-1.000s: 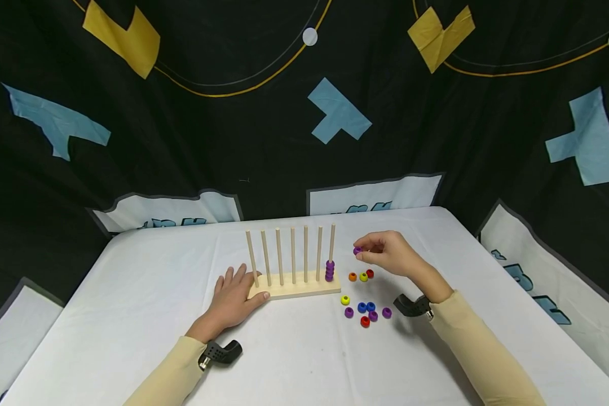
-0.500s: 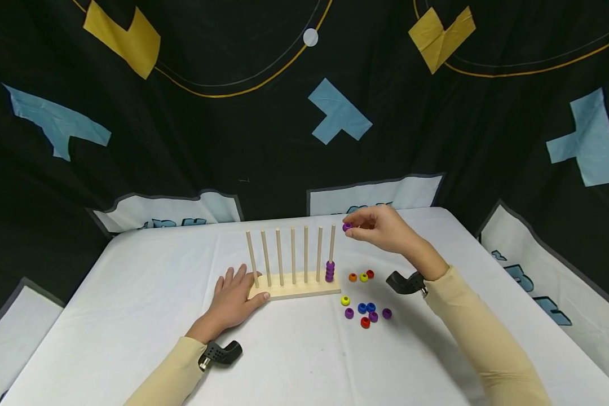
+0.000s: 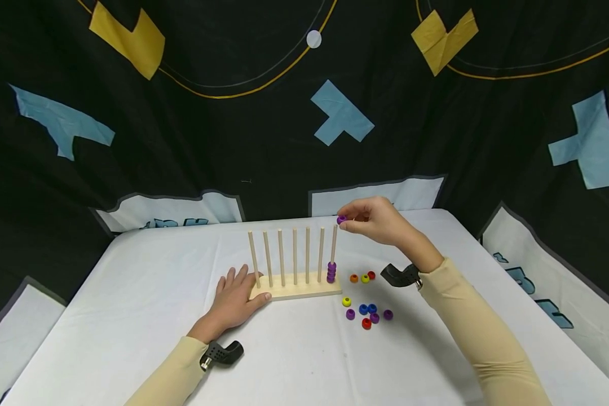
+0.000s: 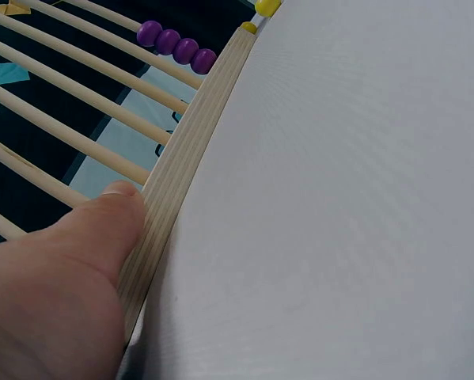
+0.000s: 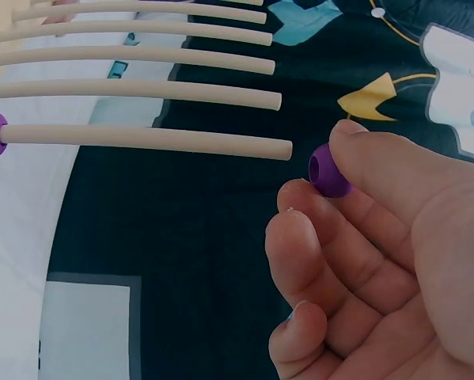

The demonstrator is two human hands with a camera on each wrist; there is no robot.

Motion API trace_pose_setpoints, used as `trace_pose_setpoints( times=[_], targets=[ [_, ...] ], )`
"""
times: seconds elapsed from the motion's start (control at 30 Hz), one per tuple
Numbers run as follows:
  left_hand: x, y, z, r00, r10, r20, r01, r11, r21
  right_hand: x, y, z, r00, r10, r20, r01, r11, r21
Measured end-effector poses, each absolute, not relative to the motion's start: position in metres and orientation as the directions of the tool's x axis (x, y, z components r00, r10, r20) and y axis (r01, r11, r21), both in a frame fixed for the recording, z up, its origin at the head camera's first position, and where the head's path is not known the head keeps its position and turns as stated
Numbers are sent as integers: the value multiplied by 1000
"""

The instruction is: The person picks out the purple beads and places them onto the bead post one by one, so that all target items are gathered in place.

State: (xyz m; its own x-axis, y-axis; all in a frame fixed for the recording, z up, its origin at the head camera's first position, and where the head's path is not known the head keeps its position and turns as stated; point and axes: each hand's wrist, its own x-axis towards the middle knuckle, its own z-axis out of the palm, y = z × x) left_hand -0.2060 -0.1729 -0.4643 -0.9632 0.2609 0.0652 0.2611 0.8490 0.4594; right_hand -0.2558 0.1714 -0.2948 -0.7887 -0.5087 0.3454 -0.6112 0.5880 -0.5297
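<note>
Right hand (image 3: 378,221): grasping one purple bead (image 5: 335,180), pinched between my thumb and fingertips; the remaining fingers are curled.
Bead position: in the air, just beside the tip of the rightmost peg (image 3: 334,242), hole facing the peg. Right wrist view shows a small gap, not threaded.
Left hand (image 3: 233,299): not clenched, fingers straight and spread at the left end of the wooden base (image 3: 304,290); my thumb rests on its front edge.
Peg stand: seven upright pegs in a row on that base, which lies on the white table (image 3: 284,361).
Rightmost peg load: four purple stacked beads (image 3: 331,273) at the bottom.
Loose beads, back group: orange bead (image 3: 353,278), yellow bead (image 3: 365,279), red bead (image 3: 371,275), right of the base.
Loose beads, front group: one yellow, two blue, three purple, one red, nearer me.
Wrists: black mount on each, tan sleeves behind.
Backdrop: black cloth (image 3: 223,146) with blue and yellow patches.
</note>
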Motion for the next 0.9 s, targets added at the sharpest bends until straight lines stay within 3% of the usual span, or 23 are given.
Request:
trace_pose_setpoints(
  times=[0.9],
  targets=[
    [-205,-172,-464,-963,259,79,266,850,455,-260,163,-301,-795,-525,305,-598,588,-545]
  ],
)
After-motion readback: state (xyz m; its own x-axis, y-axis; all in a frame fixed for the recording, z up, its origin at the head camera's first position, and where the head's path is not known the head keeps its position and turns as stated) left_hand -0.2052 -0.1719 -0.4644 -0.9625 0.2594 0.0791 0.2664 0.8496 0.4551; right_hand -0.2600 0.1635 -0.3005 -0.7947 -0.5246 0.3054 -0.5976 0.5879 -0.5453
